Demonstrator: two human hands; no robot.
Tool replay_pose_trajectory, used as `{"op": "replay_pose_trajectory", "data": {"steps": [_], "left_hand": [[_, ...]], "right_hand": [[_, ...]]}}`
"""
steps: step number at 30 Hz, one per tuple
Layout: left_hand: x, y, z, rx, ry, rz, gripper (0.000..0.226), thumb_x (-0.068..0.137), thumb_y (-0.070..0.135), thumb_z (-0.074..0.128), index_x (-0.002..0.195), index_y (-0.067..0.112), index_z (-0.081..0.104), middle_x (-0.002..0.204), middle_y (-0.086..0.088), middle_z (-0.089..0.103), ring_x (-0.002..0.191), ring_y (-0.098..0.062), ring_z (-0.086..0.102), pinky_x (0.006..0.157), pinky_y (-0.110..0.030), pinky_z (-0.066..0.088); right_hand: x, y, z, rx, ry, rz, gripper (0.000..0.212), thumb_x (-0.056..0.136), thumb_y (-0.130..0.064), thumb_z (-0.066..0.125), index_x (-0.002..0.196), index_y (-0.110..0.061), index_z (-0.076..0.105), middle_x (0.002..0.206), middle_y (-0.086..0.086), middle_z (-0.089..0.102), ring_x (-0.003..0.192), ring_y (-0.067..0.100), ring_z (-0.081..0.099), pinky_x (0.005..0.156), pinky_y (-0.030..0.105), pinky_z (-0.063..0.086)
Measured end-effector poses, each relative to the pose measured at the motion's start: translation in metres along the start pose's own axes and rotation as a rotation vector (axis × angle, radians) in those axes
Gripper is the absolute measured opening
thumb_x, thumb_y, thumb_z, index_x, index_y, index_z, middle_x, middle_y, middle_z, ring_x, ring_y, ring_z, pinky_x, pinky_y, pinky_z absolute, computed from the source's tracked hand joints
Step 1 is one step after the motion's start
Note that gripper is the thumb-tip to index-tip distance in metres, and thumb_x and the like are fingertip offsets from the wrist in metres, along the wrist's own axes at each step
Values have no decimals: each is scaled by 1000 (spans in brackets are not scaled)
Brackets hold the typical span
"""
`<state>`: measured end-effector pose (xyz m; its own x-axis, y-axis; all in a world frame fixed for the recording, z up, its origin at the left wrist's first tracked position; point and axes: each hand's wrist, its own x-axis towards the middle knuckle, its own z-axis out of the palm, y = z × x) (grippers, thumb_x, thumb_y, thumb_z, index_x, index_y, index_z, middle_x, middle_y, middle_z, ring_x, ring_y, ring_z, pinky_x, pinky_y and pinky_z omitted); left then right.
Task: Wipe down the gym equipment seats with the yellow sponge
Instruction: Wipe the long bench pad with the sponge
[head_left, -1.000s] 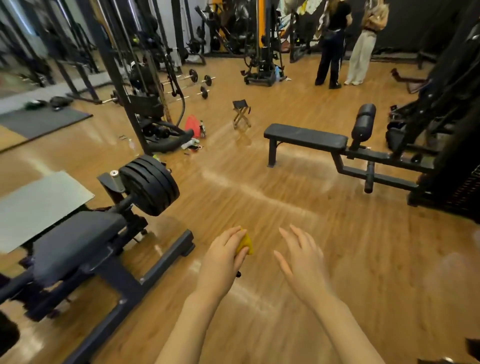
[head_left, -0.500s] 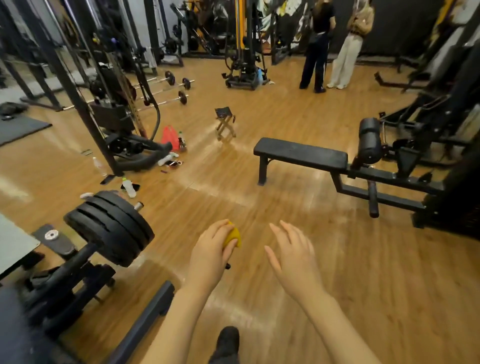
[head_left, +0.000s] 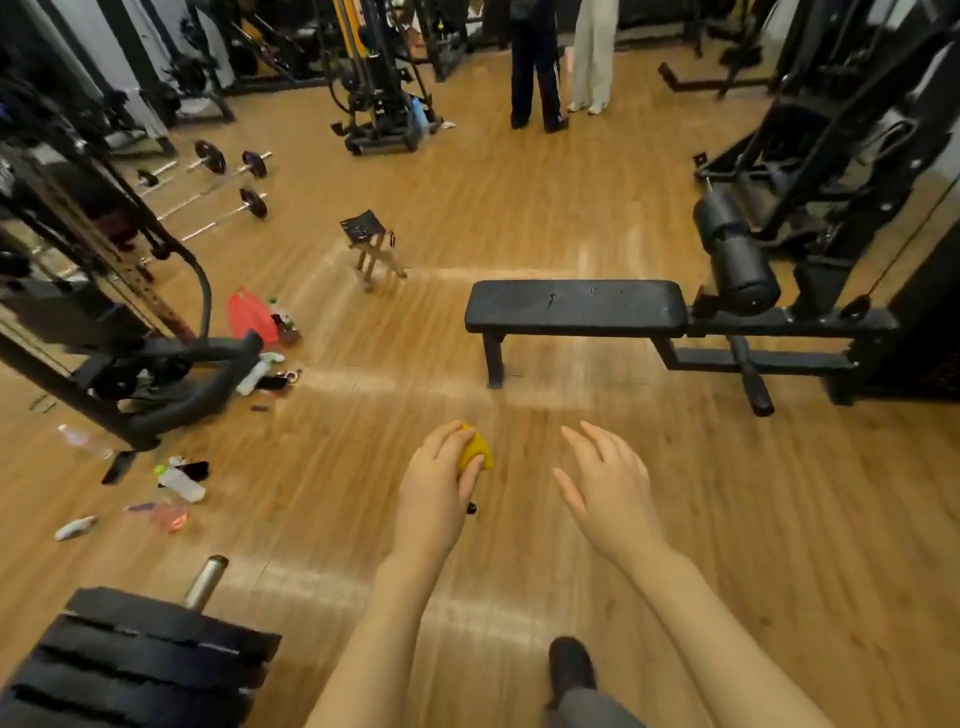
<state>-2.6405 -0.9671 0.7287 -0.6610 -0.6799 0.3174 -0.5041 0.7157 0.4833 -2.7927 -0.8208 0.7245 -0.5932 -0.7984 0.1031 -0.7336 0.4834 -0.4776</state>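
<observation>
A broad stretch of bare honey-coloured wooden plank floor (head_left: 545, 218) lies ahead, hemmed on the left by a black steel cable machine with a curved base (head_left: 156, 374) and on the right by a tall black machine frame (head_left: 852, 130). Between them, across the way forward, stands a flat black padded bench seat on black legs (head_left: 574, 306), its far end joined to a black cylindrical roller pad (head_left: 735, 254). At the lower left corner a stack of black weight plates on a steel bar (head_left: 140, 660) juts in near the left forearm. Loose clutter sits along the left edge of the floor: a clear plastic bottle with a green cap (head_left: 179, 482), a red bag (head_left: 250, 314), and farther back a small folding stool with a black seat (head_left: 370, 241) and several chrome barbells with small black plates (head_left: 228, 182). Two standing people (head_left: 561, 62) are seen only from the waist down at the far side. The left hand (head_left: 434, 493) is curled round a small yellow sponge (head_left: 475, 451), which pokes out past the fingertips as a squashed, pointed wedge of mustard yellow. The right hand (head_left: 608, 488) is just beside it, not touching, palm down with fingers spread and loose, holding nothing. Both hover over bare floor, short of the bench. A dark shoe (head_left: 569, 667) shows below.
</observation>
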Motion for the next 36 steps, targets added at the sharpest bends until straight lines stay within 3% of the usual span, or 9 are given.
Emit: {"op": "replay_pose_trajectory", "data": {"steps": [16, 24, 28, 32, 36], "left_hand": [[367, -113, 121, 30, -37, -133, 35, 94, 22, 60, 128, 13, 59, 137, -3, 53, 123, -19, 51, 98, -29, 42], [530, -154, 180, -11, -94, -127, 35, 95, 22, 59, 128, 12, 59, 137, -1, 53, 122, -18, 51, 98, -23, 36], [615, -181, 220, -40, -126, -109, 35, 95, 19, 59, 128, 9, 58, 138, -4, 52, 124, -19, 50, 100, -22, 33], [680, -208, 253, -47, -180, -116, 37, 97, 22, 56, 132, 12, 55, 142, -1, 48, 128, -15, 44, 102, -18, 28], [724, -239, 288, -49, -231, -136, 38, 97, 24, 56, 133, 12, 55, 142, 0, 48, 128, -17, 45, 102, -19, 29]], "right_hand": [[430, 48, 73, -1, -59, -84, 50, 97, -35, 51, 143, -15, 44, 147, 8, 43, 137, 25, 37, 111, 40, 29], [585, 80, 93, -83, -73, -68, 53, 97, -40, 48, 145, -19, 38, 151, 5, 36, 140, 24, 31, 113, 39, 25], [657, 92, 117, -96, -48, -37, 52, 92, -34, 60, 139, -14, 49, 144, 12, 47, 133, 30, 43, 107, 47, 36], [720, 101, 143, -124, -54, 16, 52, 90, -33, 64, 136, -13, 52, 141, 12, 50, 130, 31, 47, 103, 46, 40], [770, 115, 167, -101, -27, 31, 51, 81, -25, 74, 127, -9, 59, 122, 12, 62, 116, 31, 58, 94, 46, 48]]}}
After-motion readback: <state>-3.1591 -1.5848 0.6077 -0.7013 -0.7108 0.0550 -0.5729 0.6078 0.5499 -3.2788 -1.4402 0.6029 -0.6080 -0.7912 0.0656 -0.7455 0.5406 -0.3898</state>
